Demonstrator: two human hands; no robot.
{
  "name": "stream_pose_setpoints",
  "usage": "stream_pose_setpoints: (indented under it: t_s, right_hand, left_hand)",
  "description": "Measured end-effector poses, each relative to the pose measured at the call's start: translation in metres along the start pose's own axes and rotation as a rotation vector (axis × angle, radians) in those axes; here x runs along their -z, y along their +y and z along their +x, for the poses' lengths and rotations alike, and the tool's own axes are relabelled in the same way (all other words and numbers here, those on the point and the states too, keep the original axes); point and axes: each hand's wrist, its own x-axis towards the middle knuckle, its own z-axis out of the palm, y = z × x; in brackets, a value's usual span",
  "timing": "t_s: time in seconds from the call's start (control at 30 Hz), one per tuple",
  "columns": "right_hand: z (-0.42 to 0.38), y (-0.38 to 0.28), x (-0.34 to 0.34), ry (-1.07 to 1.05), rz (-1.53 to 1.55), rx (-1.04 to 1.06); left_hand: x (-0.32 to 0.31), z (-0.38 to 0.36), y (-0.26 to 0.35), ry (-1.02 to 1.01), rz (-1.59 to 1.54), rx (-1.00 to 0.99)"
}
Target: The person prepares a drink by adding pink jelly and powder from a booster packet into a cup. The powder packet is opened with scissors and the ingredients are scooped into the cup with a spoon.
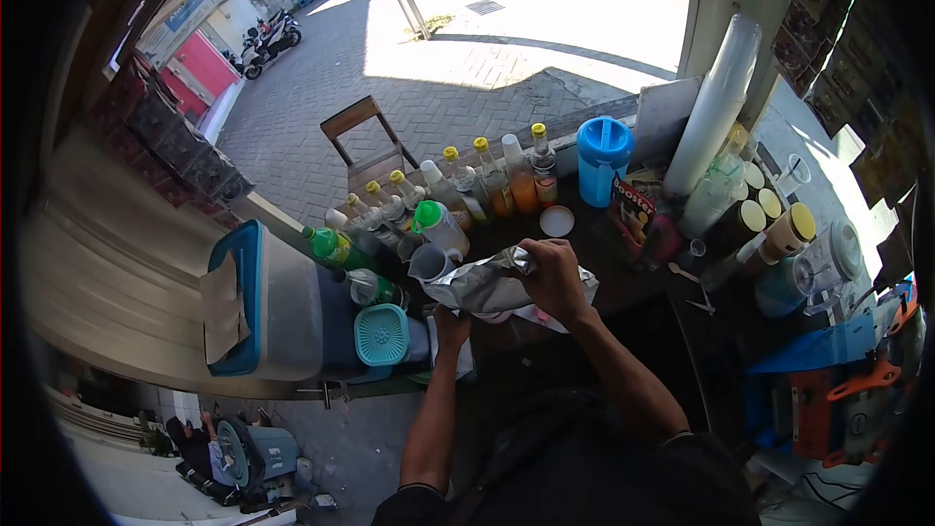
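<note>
A silver foil bag (487,286) lies tilted across the middle of the counter, with its left end at a translucent cup (429,263). My right hand (553,278) grips the bag's upper right part, fingers closed on the foil. Below the bag's left end is my left hand (451,328); its fingers are mostly hidden under the foil and the cup, so what it holds is unclear. Just behind the cup stands a clear jug with a green lid (429,216). A round white lid (556,221) lies behind my right hand.
Bottles with yellow and white caps (495,175) line the counter's far edge. A blue pitcher (604,161) stands right of them, near stacked plastic cups (714,107). At left are a teal basket (381,335) and a large blue-lidded container (282,302). A wooden chair (365,141) is outside.
</note>
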Motion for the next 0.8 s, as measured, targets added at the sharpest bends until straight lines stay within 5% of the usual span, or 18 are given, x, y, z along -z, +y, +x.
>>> stream_pose_setpoints:
  t_s: [0.33, 0.4, 0.8]
  right_hand:
    - [0.043, -0.004, -0.012, -0.132, -0.032, 0.182]
    - [0.052, -0.003, -0.01, -0.143, -0.059, 0.226]
    - [0.061, 0.007, -0.002, -0.202, 0.024, 0.192]
  left_hand:
    - [-0.017, -0.009, -0.024, 0.134, -0.11, -0.015]
    - [-0.014, -0.002, -0.02, 0.179, -0.425, 0.054]
    - [-0.009, 0.006, -0.008, 0.136, -0.394, 0.086]
